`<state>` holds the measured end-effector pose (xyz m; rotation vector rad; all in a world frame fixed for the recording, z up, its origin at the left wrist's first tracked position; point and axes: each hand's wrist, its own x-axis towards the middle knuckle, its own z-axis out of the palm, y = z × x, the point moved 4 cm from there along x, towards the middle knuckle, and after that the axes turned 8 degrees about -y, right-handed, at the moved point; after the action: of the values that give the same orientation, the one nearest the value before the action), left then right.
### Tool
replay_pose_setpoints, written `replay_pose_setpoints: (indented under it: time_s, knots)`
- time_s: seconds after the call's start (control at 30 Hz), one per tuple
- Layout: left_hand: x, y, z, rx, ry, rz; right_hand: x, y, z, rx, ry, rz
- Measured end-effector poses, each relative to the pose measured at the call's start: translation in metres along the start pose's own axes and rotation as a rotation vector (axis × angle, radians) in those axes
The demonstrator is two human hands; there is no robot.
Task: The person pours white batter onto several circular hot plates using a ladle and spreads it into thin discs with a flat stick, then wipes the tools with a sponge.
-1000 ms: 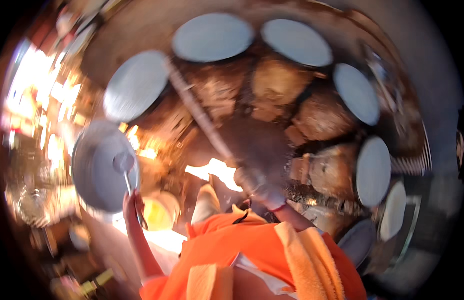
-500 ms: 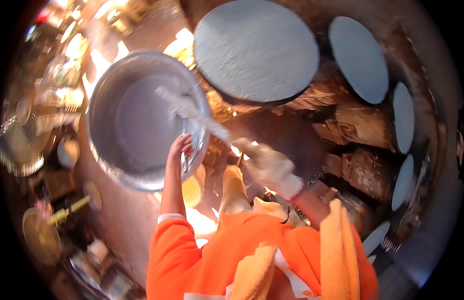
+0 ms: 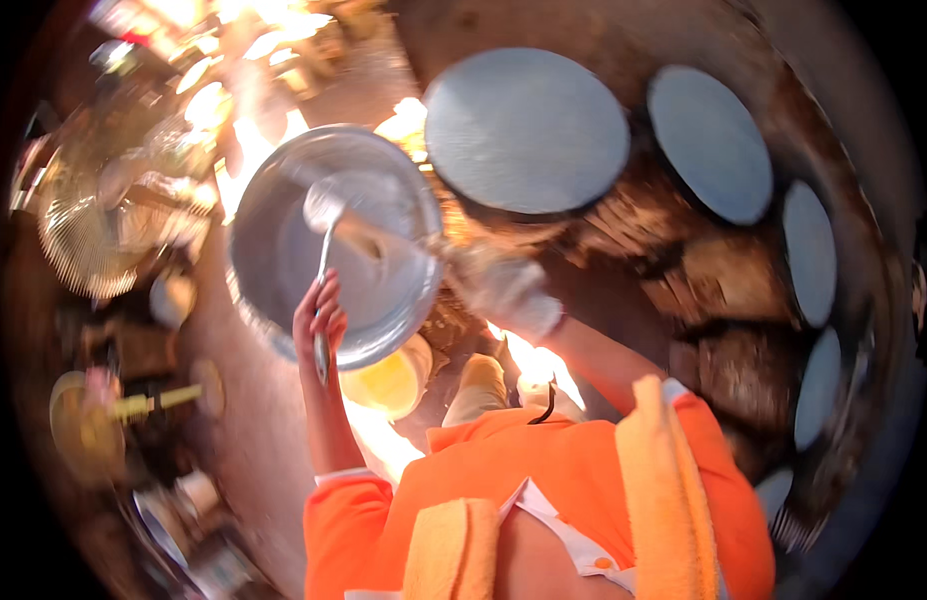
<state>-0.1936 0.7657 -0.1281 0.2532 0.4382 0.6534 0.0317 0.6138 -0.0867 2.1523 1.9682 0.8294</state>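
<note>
My left hand (image 3: 320, 318) is closed on the metal handle of a ladle (image 3: 326, 232), whose bowl is over a wide metal pot (image 3: 381, 298) with a thin layer of pale contents. My right hand (image 3: 503, 290), in a pale cloth glove and blurred, grips a long flat wooden stick (image 3: 368, 232), which reaches across the pot to the ladle's bowl. Below the pot stands a bucket (image 3: 393, 385) with yellow contents, partly hidden by it.
Round grey griddle plates (image 3: 525, 130) on brick stands (image 3: 733, 280) curve around my right. At the left, a metal fan (image 3: 88, 240) and assorted vessels (image 3: 173, 525) sit on the floor (image 3: 243, 470). Bright patches of glare surround the pot.
The view has turned, bringing the pot from far left toward the middle. The wooden stick swung from pointing at the griddles to over the pot. The ladle stayed in my left hand.
</note>
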Motion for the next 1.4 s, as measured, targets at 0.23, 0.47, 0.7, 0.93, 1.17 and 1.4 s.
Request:
replay_pose_setpoints:
  time_s: [0.23,0.47,0.7,0.93,1.17,1.4]
  knots:
    - [-0.048,0.091,0.111,0.145,-0.169,0.068,0.038,0.040,-0.057,1.596,-0.269,0.106]
    - [-0.061,0.157,0.197,0.670,-0.169,0.226,0.010,0.012,-0.016,1.981,-0.210,0.169]
    - [-0.019,0.096,0.041,0.680,-0.072,0.180,-0.036,-0.028,0.037,1.788,-0.485,0.252]
    - [0.010,0.012,-0.084,0.157,0.138,-0.054,-0.069,-0.006,0.041,1.643,-0.571,0.463]
    - [-0.013,-0.018,-0.135,0.073,0.212,-0.058,-0.041,0.006,0.009,1.592,-0.524,0.333]
    - [-0.022,-0.016,-0.115,-0.002,0.040,-0.074,-0.040,0.029,-0.033,1.714,-0.511,0.327]
